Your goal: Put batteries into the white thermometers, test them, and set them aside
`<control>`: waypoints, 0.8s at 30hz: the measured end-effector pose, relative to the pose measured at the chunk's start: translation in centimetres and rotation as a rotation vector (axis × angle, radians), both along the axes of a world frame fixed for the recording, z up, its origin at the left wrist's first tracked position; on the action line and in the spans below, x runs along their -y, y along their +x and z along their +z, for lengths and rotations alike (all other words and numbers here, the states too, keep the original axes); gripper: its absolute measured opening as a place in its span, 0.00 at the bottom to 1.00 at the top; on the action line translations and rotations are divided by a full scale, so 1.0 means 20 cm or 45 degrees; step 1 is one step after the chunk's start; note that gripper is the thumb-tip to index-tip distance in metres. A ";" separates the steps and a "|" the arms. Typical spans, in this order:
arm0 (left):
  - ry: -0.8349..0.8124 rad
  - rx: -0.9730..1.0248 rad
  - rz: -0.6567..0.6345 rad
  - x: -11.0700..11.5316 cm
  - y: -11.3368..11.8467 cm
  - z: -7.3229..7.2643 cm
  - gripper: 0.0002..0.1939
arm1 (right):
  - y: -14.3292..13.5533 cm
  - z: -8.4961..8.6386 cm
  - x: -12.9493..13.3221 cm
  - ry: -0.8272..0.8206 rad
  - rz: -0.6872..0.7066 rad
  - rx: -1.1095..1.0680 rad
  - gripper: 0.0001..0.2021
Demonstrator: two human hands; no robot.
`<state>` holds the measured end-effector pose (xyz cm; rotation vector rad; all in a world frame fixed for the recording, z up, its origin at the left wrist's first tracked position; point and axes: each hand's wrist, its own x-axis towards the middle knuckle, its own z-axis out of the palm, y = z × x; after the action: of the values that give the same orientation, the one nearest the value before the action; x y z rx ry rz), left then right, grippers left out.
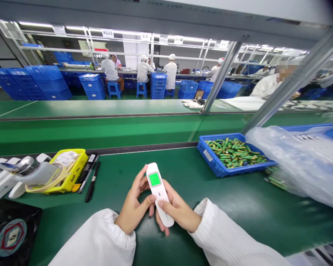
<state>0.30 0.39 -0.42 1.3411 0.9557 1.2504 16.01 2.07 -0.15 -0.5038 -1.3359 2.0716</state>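
A white handheld thermometer (161, 199) with a lit green screen is held over the green bench, tilted with its screen end up and to the left. My left hand (135, 201) grips its left side, thumb on the front below the screen. Around the lower right side is my right hand (180, 208), its thumb pressing on the front near the lower end. Fingers of both hands are partly hidden behind the thermometer.
A blue tray (211, 162) of green batteries stands at right, beside a clear plastic bag (299, 166). On the left are a yellow basket (77, 175), pens (92, 184), a white bottle (39, 175) and a black fan (13, 229). A metal post (224, 75) rises beyond.
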 end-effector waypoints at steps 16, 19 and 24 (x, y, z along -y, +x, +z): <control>-0.132 0.513 0.052 -0.05 -0.04 0.06 0.39 | 0.00 -0.01 0.02 0.225 -0.087 0.281 0.19; -0.084 0.417 0.007 -0.05 -0.05 0.06 0.41 | 0.00 -0.01 0.01 0.377 -0.273 0.453 0.19; -0.129 0.387 -0.048 -0.04 -0.04 0.06 0.50 | -0.01 0.00 0.00 0.407 -0.311 0.489 0.21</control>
<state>-0.46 1.23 0.81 1.0497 0.7649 1.3142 15.90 2.01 -0.11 -0.9020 -1.6908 1.5745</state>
